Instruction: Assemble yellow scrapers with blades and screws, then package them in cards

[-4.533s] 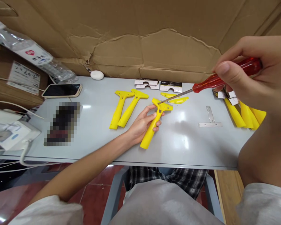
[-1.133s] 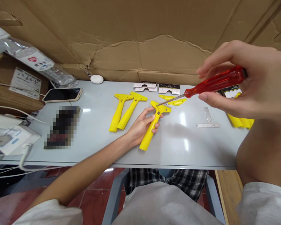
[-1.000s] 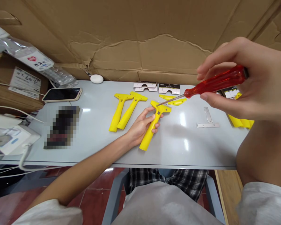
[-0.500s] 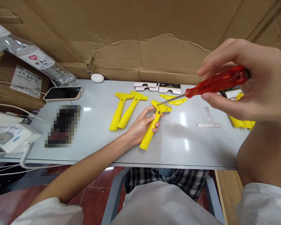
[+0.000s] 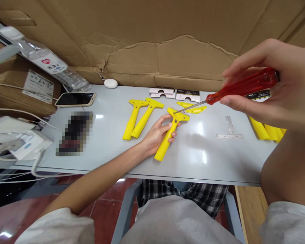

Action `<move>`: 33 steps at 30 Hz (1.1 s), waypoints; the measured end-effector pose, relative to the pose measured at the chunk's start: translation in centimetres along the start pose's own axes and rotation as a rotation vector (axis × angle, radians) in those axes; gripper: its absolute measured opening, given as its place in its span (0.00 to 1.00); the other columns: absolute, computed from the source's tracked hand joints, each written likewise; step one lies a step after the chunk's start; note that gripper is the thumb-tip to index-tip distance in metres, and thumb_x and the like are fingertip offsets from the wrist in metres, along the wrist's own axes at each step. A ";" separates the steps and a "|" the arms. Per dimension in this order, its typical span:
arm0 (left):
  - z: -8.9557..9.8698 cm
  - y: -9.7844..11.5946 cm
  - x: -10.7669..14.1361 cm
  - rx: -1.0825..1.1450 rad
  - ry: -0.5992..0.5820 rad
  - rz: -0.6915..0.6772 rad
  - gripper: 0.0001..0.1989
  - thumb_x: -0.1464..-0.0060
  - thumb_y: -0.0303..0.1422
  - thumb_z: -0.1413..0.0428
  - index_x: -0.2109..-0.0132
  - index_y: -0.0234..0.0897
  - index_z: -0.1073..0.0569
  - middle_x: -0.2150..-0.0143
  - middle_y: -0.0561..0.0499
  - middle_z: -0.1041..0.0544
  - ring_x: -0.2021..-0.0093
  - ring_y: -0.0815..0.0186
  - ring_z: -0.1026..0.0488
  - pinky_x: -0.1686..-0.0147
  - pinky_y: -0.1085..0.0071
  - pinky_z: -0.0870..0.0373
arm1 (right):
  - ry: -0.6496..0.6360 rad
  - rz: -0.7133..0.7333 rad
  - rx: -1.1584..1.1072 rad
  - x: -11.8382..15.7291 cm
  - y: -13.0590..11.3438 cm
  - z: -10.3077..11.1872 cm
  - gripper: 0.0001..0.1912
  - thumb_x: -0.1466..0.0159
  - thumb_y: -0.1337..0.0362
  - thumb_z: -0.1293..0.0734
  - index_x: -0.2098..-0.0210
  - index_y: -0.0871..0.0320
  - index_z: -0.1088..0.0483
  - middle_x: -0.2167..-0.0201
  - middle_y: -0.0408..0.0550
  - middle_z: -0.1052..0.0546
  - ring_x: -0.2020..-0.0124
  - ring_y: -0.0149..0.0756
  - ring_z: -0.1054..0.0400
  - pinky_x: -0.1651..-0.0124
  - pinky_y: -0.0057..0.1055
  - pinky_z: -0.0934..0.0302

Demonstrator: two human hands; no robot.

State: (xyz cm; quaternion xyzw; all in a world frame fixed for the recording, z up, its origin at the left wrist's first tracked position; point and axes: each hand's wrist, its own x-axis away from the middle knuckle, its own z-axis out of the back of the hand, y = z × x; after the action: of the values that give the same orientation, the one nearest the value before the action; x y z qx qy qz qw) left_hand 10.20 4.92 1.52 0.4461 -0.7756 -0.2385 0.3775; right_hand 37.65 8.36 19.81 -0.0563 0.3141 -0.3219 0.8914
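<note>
A yellow scraper handle is gripped in my left hand, its wide head pointing away from me. My right hand is closed round the red handle of a screwdriver. The screwdriver's thin shaft slants down to the left, and its tip meets the left part of the yellow head, where a screw or hole sits. Another screw shows on the head's right part. Just behind the head lie thin yellow plates. Two more yellow handles rest to the left of my left hand.
Metal strips form a T on the grey table. Small packets stand at the back. More yellow handles lie at the right. A phone, bottle, white oval object and charger with cables are left.
The whole view has shifted slightly to the right. Both hands keep their hold, and the screwdriver tip remains at the same part of the yellow head.
</note>
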 end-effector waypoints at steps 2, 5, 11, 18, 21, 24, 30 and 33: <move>0.0 0.0 0.0 0.001 -0.005 0.002 0.25 0.42 0.31 0.30 0.44 0.45 0.34 0.50 0.46 0.20 0.70 0.70 0.26 0.76 0.77 0.33 | -0.013 0.028 -0.012 0.0 -0.2 0.1 0.21 0.36 0.59 0.24 0.45 0.38 0.26 0.54 0.39 0.18 0.56 0.44 0.19 0.59 0.44 0.21; 0.1 0.0 0.0 0.004 0.000 0.002 0.26 0.43 0.31 0.30 0.44 0.45 0.34 0.49 0.45 0.20 0.70 0.70 0.26 0.75 0.77 0.33 | -0.031 0.053 -0.032 0.1 -0.5 0.2 0.26 0.37 0.63 0.25 0.42 0.34 0.27 0.49 0.39 0.19 0.51 0.46 0.20 0.54 0.45 0.20; 0.0 0.0 0.0 -0.002 0.007 0.002 0.26 0.43 0.30 0.30 0.43 0.45 0.34 0.48 0.45 0.20 0.70 0.70 0.26 0.76 0.77 0.33 | -0.033 0.040 -0.060 0.0 -0.5 0.1 0.20 0.35 0.64 0.25 0.46 0.37 0.26 0.55 0.36 0.18 0.59 0.39 0.18 0.65 0.36 0.20; -0.2 0.2 0.2 -0.004 0.014 0.003 0.26 0.43 0.30 0.30 0.44 0.45 0.34 0.50 0.45 0.20 0.71 0.70 0.26 0.76 0.77 0.34 | 0.006 0.009 -0.015 -0.1 -0.2 -0.2 0.16 0.35 0.58 0.24 0.49 0.41 0.26 0.58 0.38 0.19 0.59 0.38 0.19 0.65 0.35 0.20; -0.2 0.2 0.2 -0.004 0.012 0.003 0.26 0.43 0.30 0.30 0.44 0.44 0.34 0.50 0.45 0.20 0.71 0.70 0.26 0.77 0.77 0.34 | -0.015 0.039 -0.041 0.0 -0.5 -0.1 0.21 0.35 0.62 0.25 0.45 0.37 0.26 0.51 0.38 0.20 0.55 0.40 0.19 0.60 0.38 0.19; -0.2 0.3 0.1 -0.006 0.007 0.009 0.26 0.42 0.30 0.30 0.44 0.45 0.34 0.50 0.45 0.20 0.71 0.70 0.26 0.77 0.77 0.34 | -0.025 0.040 -0.042 0.2 -0.6 0.1 0.24 0.35 0.64 0.27 0.43 0.34 0.26 0.48 0.37 0.20 0.55 0.40 0.21 0.57 0.40 0.19; -0.1 0.2 0.0 -0.002 0.005 0.014 0.26 0.43 0.30 0.30 0.44 0.45 0.34 0.49 0.46 0.20 0.70 0.70 0.26 0.76 0.77 0.34 | -0.013 0.057 -0.014 0.2 -0.4 0.0 0.19 0.33 0.63 0.26 0.45 0.35 0.24 0.50 0.36 0.19 0.58 0.37 0.21 0.58 0.34 0.17; 0.0 0.1 0.0 -0.009 0.000 0.009 0.26 0.43 0.30 0.30 0.44 0.45 0.34 0.50 0.46 0.20 0.70 0.70 0.26 0.76 0.77 0.34 | -0.029 0.069 -0.044 -0.1 -0.3 -0.2 0.14 0.33 0.63 0.26 0.49 0.39 0.23 0.53 0.36 0.18 0.60 0.35 0.20 0.59 0.32 0.18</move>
State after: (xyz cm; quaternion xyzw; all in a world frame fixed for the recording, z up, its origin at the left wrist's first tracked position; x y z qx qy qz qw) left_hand 10.14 4.97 1.61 0.4412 -0.7764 -0.2401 0.3806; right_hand 37.29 8.18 19.84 -0.0700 0.3098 -0.2831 0.9050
